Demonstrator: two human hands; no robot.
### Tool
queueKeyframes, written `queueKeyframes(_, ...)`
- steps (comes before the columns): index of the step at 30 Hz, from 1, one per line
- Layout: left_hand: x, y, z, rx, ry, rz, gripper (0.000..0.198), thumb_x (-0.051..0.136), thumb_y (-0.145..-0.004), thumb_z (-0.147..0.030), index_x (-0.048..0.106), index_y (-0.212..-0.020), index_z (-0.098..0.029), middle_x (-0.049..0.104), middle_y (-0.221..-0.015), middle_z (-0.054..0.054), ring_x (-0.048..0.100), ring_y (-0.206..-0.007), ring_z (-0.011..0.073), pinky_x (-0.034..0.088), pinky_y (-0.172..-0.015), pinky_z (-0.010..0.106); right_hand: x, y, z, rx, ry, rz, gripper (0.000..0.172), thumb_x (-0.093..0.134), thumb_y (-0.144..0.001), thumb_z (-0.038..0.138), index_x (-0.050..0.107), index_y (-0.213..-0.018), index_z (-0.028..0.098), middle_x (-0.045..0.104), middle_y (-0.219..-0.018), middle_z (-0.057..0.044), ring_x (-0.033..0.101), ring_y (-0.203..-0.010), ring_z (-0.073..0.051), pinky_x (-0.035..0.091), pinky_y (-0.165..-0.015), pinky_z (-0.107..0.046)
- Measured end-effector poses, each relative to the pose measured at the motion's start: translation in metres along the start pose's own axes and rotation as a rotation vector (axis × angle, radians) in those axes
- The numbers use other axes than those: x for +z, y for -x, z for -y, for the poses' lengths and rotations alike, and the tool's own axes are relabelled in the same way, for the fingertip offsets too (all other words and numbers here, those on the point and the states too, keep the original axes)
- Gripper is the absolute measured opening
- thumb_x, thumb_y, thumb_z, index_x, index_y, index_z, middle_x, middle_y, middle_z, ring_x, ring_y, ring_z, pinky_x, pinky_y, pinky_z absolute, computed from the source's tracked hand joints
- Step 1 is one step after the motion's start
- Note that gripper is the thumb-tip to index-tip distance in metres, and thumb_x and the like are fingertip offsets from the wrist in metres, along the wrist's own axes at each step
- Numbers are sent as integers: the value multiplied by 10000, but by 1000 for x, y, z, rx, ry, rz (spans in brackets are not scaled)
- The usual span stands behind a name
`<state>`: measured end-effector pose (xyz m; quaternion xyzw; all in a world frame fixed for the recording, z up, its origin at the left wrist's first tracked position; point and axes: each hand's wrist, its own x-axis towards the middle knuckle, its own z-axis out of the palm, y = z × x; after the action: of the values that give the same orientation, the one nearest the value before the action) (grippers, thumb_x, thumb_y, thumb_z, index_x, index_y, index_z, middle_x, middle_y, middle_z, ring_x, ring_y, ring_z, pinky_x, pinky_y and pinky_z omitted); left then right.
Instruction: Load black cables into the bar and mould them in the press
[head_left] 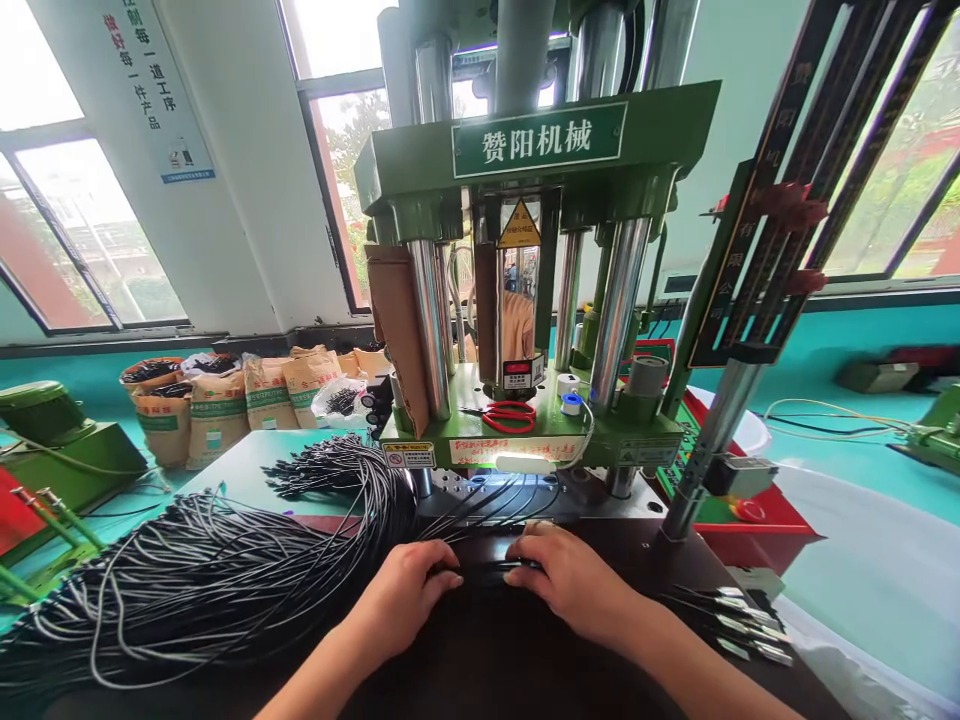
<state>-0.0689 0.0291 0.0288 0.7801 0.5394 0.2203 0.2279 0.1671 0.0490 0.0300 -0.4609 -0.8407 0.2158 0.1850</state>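
In front of a green press machine (pixel 525 445), both my hands are low over the dark worktop. My left hand (pixel 420 590) is closed, its thumb and curled fingers at one end of a short stretch of thin black cables (pixel 482 567). Close by on the other side, my right hand (pixel 551 570) pinches the same cables between thumb and fingers. More dark cables (pixel 499 495) fan out from the lit opening under the press towards my hands. The parts under my fingers are hidden.
A big heap of black cables (pixel 217 580) fills the left side. Cables with metal connectors (pixel 750 625) lie at the right. Red-handled scissors (pixel 510 416) and a blue-and-white tape roll (pixel 571 404) sit on the press ledge. A metal post (pixel 709 440) stands right; filled sacks (pixel 217 410) stand behind.
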Motion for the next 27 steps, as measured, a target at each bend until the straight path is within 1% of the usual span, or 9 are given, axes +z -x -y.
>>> queueKeyframes(3,0,0,-1,-8,-11,-8,83,565,-817,-285,616,-843,-225,644,-822,-26,569,-798,153,405,-721,241,3,-5,0,22,-14,-3,129,585,-873,279,679,-862,191,665,-872,-37,599,-857,-191,437,-776,-289)
queueKeyframes(6,0,0,-1,-4,-14,-1,57,567,-801,-260,599,-817,-216,628,-799,-27,555,-769,148,403,-707,242,2,-4,0,32,-12,5,76,608,-848,255,641,-855,187,662,-857,-21,595,-834,-174,432,-746,-265)
queueKeyframes(8,0,0,-1,8,-10,15,52,571,-789,-244,595,-824,-214,625,-809,-27,556,-775,147,406,-713,244,0,-3,1,28,9,16,75,577,-859,236,629,-870,183,657,-872,-28,595,-831,-171,429,-746,-262)
queueKeyframes(11,0,0,-1,24,-21,43,161,618,-742,-219,613,-903,-219,640,-884,-18,567,-835,165,418,-754,262,-2,-4,3,14,56,49,144,579,-852,264,633,-966,195,653,-964,-49,599,-896,-192,428,-784,-278)
queueKeyframes(14,1,1,-1,42,-52,61,252,654,-704,-180,633,-952,-223,649,-943,-4,572,-900,185,421,-810,286,0,-6,3,18,120,113,323,727,-712,375,666,-990,223,669,-971,-58,617,-908,-244,441,-756,-305)
queueKeyframes(16,1,1,-1,50,-68,70,239,654,-710,-168,644,-943,-220,645,-947,4,574,-913,189,422,-821,293,3,-9,2,37,173,143,344,770,-647,398,698,-935,224,683,-940,-71,630,-883,-274,442,-720,-320)
queueKeyframes(21,1,2,-2,84,-97,84,156,637,-757,-181,662,-908,-209,621,-925,15,573,-889,183,427,-785,279,6,-13,4,52,262,157,156,700,-731,344,719,-821,219,696,-915,-77,639,-879,-279,430,-702,-325)
queueKeyframes(24,1,2,-2,105,-98,80,138,610,-781,-173,662,-904,-210,614,-899,11,569,-874,177,424,-772,271,3,-14,6,49,278,163,121,673,-758,328,714,-788,217,694,-888,-64,644,-841,-257,425,-675,-309)
queueKeyframes(27,1,2,-2,116,-92,77,102,588,-797,-169,655,-861,-210,610,-878,7,565,-864,172,421,-763,264,0,-14,9,39,284,164,117,639,-790,299,708,-805,205,694,-910,-69,640,-868,-248,427,-702,-303)
